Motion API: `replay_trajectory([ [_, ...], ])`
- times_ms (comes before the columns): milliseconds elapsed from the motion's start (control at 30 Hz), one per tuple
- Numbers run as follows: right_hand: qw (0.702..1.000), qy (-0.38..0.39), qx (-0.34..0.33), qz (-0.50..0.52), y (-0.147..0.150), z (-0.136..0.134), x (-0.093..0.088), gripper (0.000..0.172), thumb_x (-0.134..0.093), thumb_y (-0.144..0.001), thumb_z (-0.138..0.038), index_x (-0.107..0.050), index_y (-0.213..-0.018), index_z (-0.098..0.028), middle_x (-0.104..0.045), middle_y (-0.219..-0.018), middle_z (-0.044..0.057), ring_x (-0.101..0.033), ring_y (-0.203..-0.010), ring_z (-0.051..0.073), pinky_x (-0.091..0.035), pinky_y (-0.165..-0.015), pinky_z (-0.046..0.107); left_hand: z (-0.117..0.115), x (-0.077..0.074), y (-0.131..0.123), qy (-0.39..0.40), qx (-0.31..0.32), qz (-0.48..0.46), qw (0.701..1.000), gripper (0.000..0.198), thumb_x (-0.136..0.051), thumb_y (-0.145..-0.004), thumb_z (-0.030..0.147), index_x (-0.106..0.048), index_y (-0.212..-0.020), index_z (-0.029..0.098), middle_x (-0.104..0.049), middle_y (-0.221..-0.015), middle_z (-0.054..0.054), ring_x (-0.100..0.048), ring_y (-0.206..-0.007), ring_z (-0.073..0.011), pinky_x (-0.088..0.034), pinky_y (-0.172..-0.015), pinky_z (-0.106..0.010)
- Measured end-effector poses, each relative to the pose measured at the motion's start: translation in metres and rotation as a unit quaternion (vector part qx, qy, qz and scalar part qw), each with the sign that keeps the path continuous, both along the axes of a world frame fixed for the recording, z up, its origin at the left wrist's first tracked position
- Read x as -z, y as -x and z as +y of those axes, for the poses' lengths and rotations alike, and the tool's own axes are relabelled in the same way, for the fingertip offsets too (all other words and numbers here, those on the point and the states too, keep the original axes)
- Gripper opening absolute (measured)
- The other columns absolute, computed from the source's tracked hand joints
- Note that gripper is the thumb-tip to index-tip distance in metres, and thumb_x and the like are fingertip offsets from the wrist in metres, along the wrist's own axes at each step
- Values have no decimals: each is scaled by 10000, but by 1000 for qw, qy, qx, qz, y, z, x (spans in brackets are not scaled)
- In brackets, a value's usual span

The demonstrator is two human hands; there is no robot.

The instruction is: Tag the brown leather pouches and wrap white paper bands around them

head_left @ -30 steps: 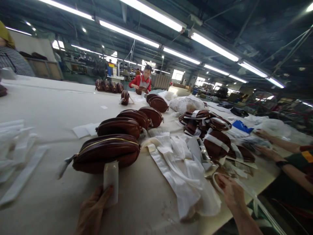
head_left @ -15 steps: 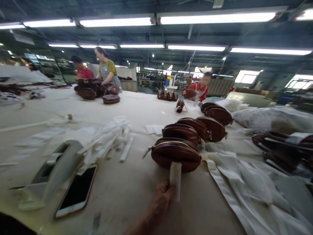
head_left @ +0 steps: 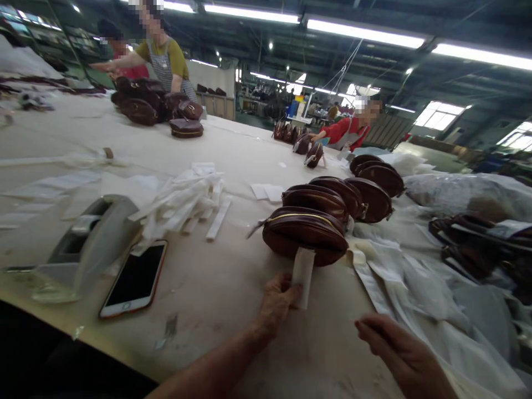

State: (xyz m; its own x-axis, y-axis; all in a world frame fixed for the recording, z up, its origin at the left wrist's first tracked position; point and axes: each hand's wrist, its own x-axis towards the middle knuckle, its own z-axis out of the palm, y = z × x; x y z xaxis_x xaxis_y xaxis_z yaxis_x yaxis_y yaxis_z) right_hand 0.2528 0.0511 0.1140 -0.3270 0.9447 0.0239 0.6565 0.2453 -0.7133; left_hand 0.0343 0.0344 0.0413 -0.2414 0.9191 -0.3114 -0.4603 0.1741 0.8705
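Note:
My left hand pinches a white paper strip by its lower part, and the strip's top end lies against the front of a dark brown bag with a gold zipper. Right of it, over the table, my right hand has its fingers drawn together; whether anything small is between them cannot be made out. Behind the front bag stand several similar brown bags in a row. Loose white strips lie in a pile to the left.
A tape dispenser and a phone lie at the left. White sheets and dark bags cover the right side. Across the table are people and a pile of bags.
My right hand has come into view at the lower right. The camera view has tilted down. Across the table, one person's arm now reaches out to the left, and the person in red reaches toward bags.

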Motion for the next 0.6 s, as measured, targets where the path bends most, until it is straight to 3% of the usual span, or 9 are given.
replay_trajectory([
  [67,996,24,-83,20,50,6,-6,358,-516,-804,-531,-645,-716,-208,-608,-627,-3,-549,-558,130,-457,-527,208,-2,-2,0,-3,3,5,1000,425,-647,-596,412,-558,-901,128,-574,-736,-29,-519,-635,-144,-412,-551,-232],
  [200,995,8,-99,-21,111,24,2,341,-464,-817,-480,-591,-671,-200,-592,-604,-1,-555,-576,136,-429,-555,222,-3,-1,-1,-22,-6,41,999,353,-654,-613,354,-574,-862,117,-581,-726,-25,-524,-645,-133,-404,-585,-224],
  [300,994,-3,-56,-95,126,34,19,292,-475,-800,-429,-602,-658,-207,-661,-666,31,-614,-644,171,-425,-602,250,0,2,0,-10,-39,101,994,343,-639,-669,309,-562,-929,99,-563,-680,-12,-517,-625,-133,-394,-600,-231],
  [467,987,-14,13,-160,138,37,32,297,-499,-781,-450,-585,-617,-218,-692,-686,84,-651,-680,236,-414,-610,303,1,7,1,6,-72,206,976,563,-557,-774,235,-398,-1271,25,-620,-670,-46,-585,-653,-193,-433,-661,-282],
  [533,983,-12,37,-178,143,37,28,317,-504,-767,-487,-595,-635,-214,-692,-672,119,-659,-664,270,-414,-579,323,0,16,-4,2,-68,298,952,540,-484,-823,234,-387,-1305,13,-671,-772,-130,-630,-687,-233,-461,-643,-305],
  [600,978,14,57,-200,148,39,22,347,-506,-750,-527,-626,-674,-211,-692,-663,149,-661,-631,291,-415,-538,337,3,34,-13,-24,-61,425,903,505,-386,-857,203,-398,-1325,15,-681,-903,-206,-660,-706,-255,-493,-637,-325],
])
